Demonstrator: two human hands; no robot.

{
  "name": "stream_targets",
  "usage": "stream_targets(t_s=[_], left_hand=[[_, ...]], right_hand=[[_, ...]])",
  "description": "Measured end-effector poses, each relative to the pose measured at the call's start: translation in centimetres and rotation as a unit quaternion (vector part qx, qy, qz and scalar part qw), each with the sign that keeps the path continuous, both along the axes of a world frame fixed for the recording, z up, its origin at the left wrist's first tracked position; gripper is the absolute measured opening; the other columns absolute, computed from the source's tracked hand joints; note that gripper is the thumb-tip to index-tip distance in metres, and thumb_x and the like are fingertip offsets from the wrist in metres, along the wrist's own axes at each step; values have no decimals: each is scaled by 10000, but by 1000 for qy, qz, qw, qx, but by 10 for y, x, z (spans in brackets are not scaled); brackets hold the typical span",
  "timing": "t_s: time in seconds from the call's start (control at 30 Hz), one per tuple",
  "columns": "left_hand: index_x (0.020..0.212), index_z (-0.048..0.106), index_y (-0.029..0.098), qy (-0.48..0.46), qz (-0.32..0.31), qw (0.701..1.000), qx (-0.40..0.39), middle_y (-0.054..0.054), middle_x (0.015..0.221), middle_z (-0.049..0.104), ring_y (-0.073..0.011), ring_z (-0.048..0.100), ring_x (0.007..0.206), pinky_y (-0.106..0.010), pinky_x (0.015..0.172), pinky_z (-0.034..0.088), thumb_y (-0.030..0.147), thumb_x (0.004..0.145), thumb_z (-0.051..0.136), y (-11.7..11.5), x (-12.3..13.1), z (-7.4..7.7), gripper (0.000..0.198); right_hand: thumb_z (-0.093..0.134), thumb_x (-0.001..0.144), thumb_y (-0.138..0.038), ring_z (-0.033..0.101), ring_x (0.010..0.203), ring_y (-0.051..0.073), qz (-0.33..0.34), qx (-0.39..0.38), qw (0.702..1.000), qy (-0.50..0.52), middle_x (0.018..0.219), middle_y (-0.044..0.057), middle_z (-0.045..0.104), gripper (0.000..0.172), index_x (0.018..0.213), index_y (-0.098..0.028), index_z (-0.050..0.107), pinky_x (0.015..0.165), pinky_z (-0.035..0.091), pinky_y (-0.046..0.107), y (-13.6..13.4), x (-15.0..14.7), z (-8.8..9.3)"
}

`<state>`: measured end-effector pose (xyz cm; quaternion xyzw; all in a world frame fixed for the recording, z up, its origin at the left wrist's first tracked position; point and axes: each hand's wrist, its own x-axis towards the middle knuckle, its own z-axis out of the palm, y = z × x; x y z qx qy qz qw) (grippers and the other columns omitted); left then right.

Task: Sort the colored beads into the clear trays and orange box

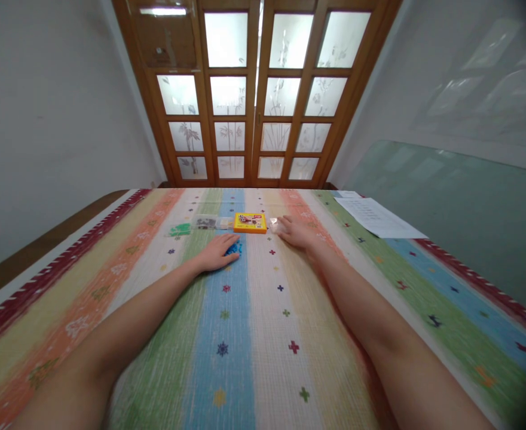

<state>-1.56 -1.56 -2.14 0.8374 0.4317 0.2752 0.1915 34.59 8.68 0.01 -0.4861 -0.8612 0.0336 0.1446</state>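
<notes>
My left hand (218, 254) rests on the striped tablecloth, fingers stretched out and holding nothing. Small blue pieces (236, 248) lie by its fingertips, partly covered by them. At the fingertips of my right hand (295, 232) is a small clear plastic bag (274, 225); the fingers are bent onto its right side, and its contents are too small to make out. Between and beyond both hands lies a flat yellow box (250, 223) with a picture on its top.
Left of the box are a pale packet (224, 223), a clear pack with dark pieces (205, 223) and green pieces (180, 229). Printed paper sheets (375, 216) lie at the table's right side. Wooden glazed doors (254, 113) stand beyond the far edge.
</notes>
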Motion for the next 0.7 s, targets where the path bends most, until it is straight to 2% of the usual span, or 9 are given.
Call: stream_targets(t_s=[0.13,0.2,0.3,0.4,0.53,0.6,0.7], left_hand=[[1466,592,240,-1,-23,1000,-3,-146,1549,550,-339,485,1447,-502,1255,272,486,884,727,-4,7,1,646],[1448,610,234,-3,-33,999,-6,-147,1532,566,-334,499,1433,-494,1251,286,479,891,722,-7,10,4,619],[1427,626,221,-2,-60,998,-15,-135,1496,594,-290,522,1401,-457,1234,328,450,971,612,-10,12,9,511],[1399,644,201,-17,-75,997,-28,-132,1427,640,-266,554,1348,-440,1205,374,414,1015,529,-12,12,14,454],[1358,668,209,-78,-29,996,-33,-120,1279,710,-269,624,1216,-464,1142,439,394,995,558,-11,12,13,422],[1315,693,216,-113,13,993,-23,-114,1272,709,-271,631,1199,-470,1127,449,379,982,574,-7,12,10,389],[1308,694,215,-170,57,984,-10,-114,1299,690,-266,634,1197,-456,1111,460,351,969,587,-1,11,2,382]], right_hand=[[645,959,-488,378,1498,380,-29,25,999,-14,1552,205,514,625,1493,-175,557,1233,259,573,-4,-23,2],[621,973,-488,370,1509,352,-5,33,999,-17,1567,194,503,651,1537,-184,507,1244,238,558,-5,-43,4],[610,962,-540,369,1513,335,51,37,997,-42,1584,160,492,695,1565,-225,473,1253,216,544,-2,-75,8],[639,916,-600,406,1484,359,58,26,995,-73,1582,169,486,780,1581,-234,456,1239,237,544,8,-97,14],[701,854,-620,529,1357,376,65,-17,993,-100,1472,184,573,841,1567,-234,477,1153,367,506,27,-106,22],[733,823,-628,583,1264,366,79,-20,992,-92,1376,175,621,827,1523,-237,531,1078,437,466,31,-103,24],[778,784,-637,589,1214,353,82,-7,996,-47,1303,166,619,816,1464,-231,583,1027,473,439,26,-94,27]])
